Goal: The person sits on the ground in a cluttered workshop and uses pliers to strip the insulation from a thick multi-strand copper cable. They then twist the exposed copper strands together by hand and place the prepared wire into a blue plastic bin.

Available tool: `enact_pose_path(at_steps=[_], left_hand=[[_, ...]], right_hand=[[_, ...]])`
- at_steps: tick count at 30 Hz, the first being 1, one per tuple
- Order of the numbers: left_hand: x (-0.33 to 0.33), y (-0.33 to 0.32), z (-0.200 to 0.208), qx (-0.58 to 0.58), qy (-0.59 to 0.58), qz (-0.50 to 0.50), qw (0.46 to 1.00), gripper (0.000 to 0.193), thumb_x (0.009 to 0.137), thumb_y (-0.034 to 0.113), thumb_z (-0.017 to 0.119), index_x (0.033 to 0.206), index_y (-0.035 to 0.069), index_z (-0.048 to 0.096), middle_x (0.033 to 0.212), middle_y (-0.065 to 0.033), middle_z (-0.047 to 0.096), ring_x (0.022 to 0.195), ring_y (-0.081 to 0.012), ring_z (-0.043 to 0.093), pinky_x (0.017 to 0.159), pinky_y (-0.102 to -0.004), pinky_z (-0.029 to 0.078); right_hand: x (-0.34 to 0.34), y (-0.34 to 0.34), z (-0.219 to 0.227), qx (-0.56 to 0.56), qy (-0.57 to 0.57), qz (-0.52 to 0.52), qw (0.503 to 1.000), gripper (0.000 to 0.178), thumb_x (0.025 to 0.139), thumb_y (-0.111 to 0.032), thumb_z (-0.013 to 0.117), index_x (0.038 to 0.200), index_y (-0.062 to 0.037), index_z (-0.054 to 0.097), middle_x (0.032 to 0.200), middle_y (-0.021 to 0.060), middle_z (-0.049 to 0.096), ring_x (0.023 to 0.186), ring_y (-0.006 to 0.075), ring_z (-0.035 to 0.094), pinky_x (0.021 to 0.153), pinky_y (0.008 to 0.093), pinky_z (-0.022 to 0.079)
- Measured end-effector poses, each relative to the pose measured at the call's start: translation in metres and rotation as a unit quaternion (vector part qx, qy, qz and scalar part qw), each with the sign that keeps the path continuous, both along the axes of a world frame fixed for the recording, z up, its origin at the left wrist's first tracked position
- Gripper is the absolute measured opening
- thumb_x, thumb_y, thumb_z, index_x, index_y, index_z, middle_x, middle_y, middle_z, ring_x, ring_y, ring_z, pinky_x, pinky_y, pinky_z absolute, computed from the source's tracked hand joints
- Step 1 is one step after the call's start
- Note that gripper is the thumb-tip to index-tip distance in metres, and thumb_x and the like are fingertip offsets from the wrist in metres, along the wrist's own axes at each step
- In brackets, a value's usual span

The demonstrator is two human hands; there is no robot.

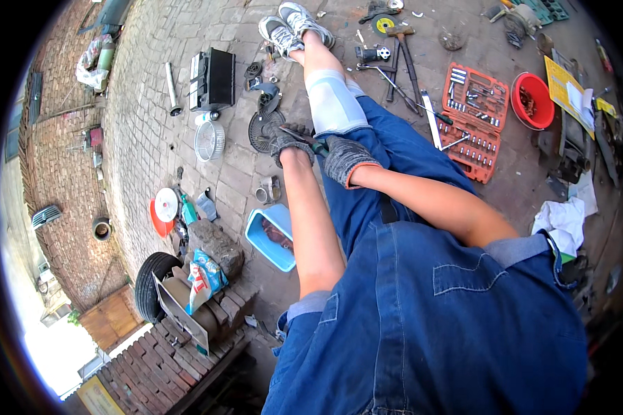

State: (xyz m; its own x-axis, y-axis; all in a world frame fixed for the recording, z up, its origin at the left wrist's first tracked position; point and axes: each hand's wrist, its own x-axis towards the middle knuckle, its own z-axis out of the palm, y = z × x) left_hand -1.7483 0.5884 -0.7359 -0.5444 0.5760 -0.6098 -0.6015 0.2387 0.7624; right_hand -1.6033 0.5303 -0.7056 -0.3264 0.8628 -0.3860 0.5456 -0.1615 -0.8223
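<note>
Both of my hands wear grey knit gloves and meet above my lap, close to my knees. My left hand (pixel 289 144) is closed round a small dark piece; its kind is too small to make out. Just right of it, my right hand (pixel 348 160) is closed on a slim tool with a dark green handle (pixel 320 147), pointed toward the left hand. The gloves hide most of the tool. A round black grille (pixel 258 132) lies on the paving just beyond my left hand.
Left on the paving are a black toolbox (pixel 218 79), a clear round basket (pixel 209 142) and a blue tub (pixel 257 238). Right of my legs lie a hammer (pixel 408 62), an open orange socket set (pixel 474 104) and a red bucket (pixel 521 116). A tire (pixel 145 287) stands lower left.
</note>
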Motion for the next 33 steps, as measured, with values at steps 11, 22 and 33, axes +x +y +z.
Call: enact_pose_path(at_steps=[11, 22, 33], left_hand=[[0.043, 0.043, 0.036, 0.042, 0.122, -0.087, 0.988, 0.05, 0.084, 0.059, 0.036, 0.088, 0.011, 0.051, 0.067, -0.0068, 0.052, 0.047, -0.0211, 0.045, 0.044, -0.033, 0.04], [0.055, 0.06, 0.044, 0.072, 0.146, -0.142, 0.976, 0.052, 0.083, 0.06, 0.036, 0.08, 0.011, 0.049, 0.061, -0.0057, 0.049, 0.045, -0.021, 0.043, 0.042, -0.0327, 0.039], [0.057, 0.089, 0.049, 0.108, 0.133, -0.17, 0.97, 0.054, 0.082, 0.062, 0.035, 0.072, 0.01, 0.047, 0.056, -0.0046, 0.046, 0.042, -0.021, 0.041, 0.041, -0.0323, 0.037]], right_hand=[[0.013, 0.011, -0.007, -0.046, 0.026, -0.057, 0.997, 0.042, 0.078, -0.034, 0.054, 0.101, 0.0013, 0.054, 0.092, 0.0247, 0.06, 0.088, 0.0369, 0.058, 0.077, 0.042, 0.046], [0.006, 0.018, -0.018, -0.014, 0.031, -0.089, 0.995, 0.038, 0.079, -0.03, 0.051, 0.102, 0.0001, 0.056, 0.099, 0.0248, 0.059, 0.093, 0.0362, 0.057, 0.08, 0.0414, 0.045], [0.007, 0.014, -0.003, -0.016, 0.004, -0.099, 0.995, 0.051, 0.078, -0.04, 0.052, 0.104, 0.003, 0.055, 0.101, 0.0262, 0.058, 0.096, 0.0356, 0.057, 0.084, 0.0391, 0.044]])
